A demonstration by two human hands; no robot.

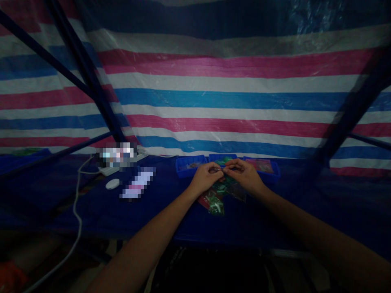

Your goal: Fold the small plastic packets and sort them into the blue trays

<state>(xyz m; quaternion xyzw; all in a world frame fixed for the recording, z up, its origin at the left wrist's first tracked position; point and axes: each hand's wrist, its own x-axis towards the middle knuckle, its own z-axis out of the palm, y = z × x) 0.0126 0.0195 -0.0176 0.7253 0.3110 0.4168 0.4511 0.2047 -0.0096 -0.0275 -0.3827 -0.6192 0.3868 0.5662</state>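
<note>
My left hand (207, 178) and my right hand (244, 175) meet over the blue table, fingertips pinched close together. Between them shows a bit of shiny clear film, which looks like the top of a small plastic bag (218, 168); the fingers hide most of it. Below my hands lie clear bags with green pieces (216, 203), partly over a reddish packet (204, 200). Another dark, see-through bag (237, 192) lies under my right hand. Dim light blurs the small details.
Behind my hands stand a left blue bin (183, 171), a middle blue bin (214, 157) holding green items and a right blue bin (275, 173) with a red packet. To the left are a blurred-out phone (138, 184), a white disc (113, 184) and a white cable (77, 209). Metal posts flank a striped sheet (226, 97).
</note>
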